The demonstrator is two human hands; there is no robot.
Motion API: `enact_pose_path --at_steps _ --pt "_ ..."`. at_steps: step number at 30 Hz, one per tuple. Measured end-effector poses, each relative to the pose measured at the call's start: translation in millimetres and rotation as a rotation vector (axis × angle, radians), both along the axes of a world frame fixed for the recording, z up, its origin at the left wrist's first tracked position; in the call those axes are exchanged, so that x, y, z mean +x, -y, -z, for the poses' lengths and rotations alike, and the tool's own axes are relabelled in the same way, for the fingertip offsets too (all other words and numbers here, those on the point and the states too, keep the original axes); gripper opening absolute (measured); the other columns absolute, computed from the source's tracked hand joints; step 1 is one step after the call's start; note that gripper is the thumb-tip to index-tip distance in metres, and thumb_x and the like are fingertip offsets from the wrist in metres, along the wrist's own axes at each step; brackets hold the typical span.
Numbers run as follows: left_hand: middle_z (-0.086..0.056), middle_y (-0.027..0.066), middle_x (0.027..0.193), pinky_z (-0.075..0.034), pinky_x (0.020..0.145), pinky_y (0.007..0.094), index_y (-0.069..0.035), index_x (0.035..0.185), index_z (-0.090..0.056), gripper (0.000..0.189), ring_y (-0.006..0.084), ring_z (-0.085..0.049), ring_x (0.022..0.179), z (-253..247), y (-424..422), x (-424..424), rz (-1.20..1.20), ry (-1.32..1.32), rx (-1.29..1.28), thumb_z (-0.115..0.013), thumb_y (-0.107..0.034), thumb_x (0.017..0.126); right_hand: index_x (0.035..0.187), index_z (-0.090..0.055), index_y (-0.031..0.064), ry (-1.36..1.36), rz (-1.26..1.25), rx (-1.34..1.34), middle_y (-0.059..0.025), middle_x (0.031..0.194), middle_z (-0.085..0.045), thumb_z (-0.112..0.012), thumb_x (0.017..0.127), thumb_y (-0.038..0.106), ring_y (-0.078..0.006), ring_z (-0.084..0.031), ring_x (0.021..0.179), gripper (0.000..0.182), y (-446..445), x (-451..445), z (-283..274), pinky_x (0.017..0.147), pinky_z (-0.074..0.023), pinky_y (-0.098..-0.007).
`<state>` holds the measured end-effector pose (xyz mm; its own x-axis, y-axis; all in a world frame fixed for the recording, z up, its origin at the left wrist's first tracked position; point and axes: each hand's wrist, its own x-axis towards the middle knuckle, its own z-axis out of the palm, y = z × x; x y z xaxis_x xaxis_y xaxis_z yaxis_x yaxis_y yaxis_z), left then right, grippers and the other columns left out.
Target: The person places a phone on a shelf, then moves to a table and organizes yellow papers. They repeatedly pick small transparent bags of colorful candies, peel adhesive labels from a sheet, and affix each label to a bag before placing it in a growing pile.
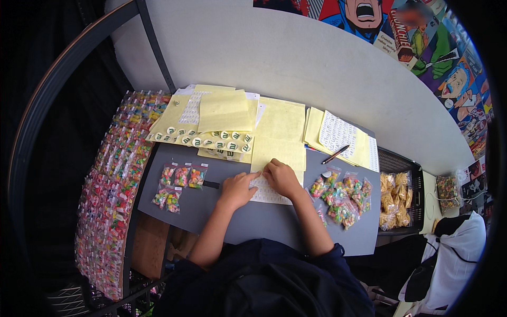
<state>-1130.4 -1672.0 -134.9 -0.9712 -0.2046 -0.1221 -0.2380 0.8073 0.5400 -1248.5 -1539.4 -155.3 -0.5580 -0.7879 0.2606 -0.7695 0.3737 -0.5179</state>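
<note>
A sheet of small printed labels (273,195) lies on the grey table in front of me. My left hand (237,190) rests at its left side, index finger stretched out over the upper part and thumb apart near the edge. My right hand (282,178) bends over the sheet's upper part, its fingertips drawn together close to the left index finger. Whether a label is between those fingertips is hidden. Left of my hands are several small clear bags of colourful candy (197,176) with white labels on top. A larger group of candy bags (342,200) lies to the right.
Yellow backing sheets (279,119) and round green-and-white stickers (197,141) cover the table's back. A pen (335,154) lies by more label sheets (336,130). At left stands a rack of bagged candy (115,178); at right, a black crate (416,198) holds bagged yellowish snacks (394,198).
</note>
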Motion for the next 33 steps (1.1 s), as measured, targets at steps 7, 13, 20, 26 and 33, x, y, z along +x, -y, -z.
enact_pose_path --at_steps 7,13,20,26,33 --pt "-0.059 0.0094 0.096 -0.046 0.081 0.0381 -0.023 0.123 -0.053 0.045 0.0273 -0.057 0.094 -1.3 0.5 0.3 0.001 0.025 -0.003 -0.061 -0.027 0.079 0.078 -0.059 -0.0001 0.029 0.062 0.027 -0.015 0.081 -0.056 -0.057 0.078 0.01 -0.034 -0.058 0.073 0.01 1.2 0.4 -0.3 0.068 -0.0476 -0.0412" --pt "-0.058 0.0089 0.096 -0.045 0.081 0.0379 -0.023 0.123 -0.053 0.045 0.027 -0.057 0.095 0.2 0.7 0.3 0.006 0.021 -0.007 -0.061 -0.027 0.079 0.079 -0.058 -0.0005 0.048 0.079 0.012 -0.0167 0.081 -0.056 -0.057 0.079 0.011 -0.0347 -0.058 0.073 0.012 1.4 -1.1 0.9 0.067 -0.048 -0.0418" --pt "-0.058 0.0088 0.094 -0.045 0.08 0.0378 -0.024 0.124 -0.052 0.045 0.0267 -0.057 0.094 -0.4 1.2 0.0 0.009 0.033 -0.017 -0.061 -0.028 0.079 0.079 -0.056 -0.0016 0.082 0.086 -0.013 -0.0182 0.081 -0.056 -0.056 0.08 0.01 -0.0364 -0.058 0.072 0.012 1.4 -2.5 3.4 0.067 -0.0478 -0.0424" --pt "-0.058 0.0087 0.093 -0.046 0.08 0.0376 -0.024 0.124 -0.052 0.046 0.0264 -0.057 0.094 -1.1 0.7 0.1 0.001 0.049 -0.019 -0.061 -0.028 0.079 0.08 -0.056 -0.0026 0.118 0.108 -0.002 -0.0186 0.08 -0.057 -0.054 0.081 0.009 -0.0359 -0.057 0.074 0.012 1.8 -2.5 2.6 0.069 -0.0466 -0.0418" --pt "-0.058 0.0093 0.096 -0.046 0.08 0.0381 -0.023 0.124 -0.052 0.046 0.027 -0.057 0.093 0.7 1.1 0.4 -0.002 0.019 -0.012 -0.061 -0.028 0.079 0.085 -0.054 -0.005 0.204 0.135 -0.035 -0.0229 0.087 -0.058 -0.051 0.085 0.011 -0.0397 -0.058 0.078 0.016 -0.4 -6.3 -2.7 0.07 -0.0464 -0.044"
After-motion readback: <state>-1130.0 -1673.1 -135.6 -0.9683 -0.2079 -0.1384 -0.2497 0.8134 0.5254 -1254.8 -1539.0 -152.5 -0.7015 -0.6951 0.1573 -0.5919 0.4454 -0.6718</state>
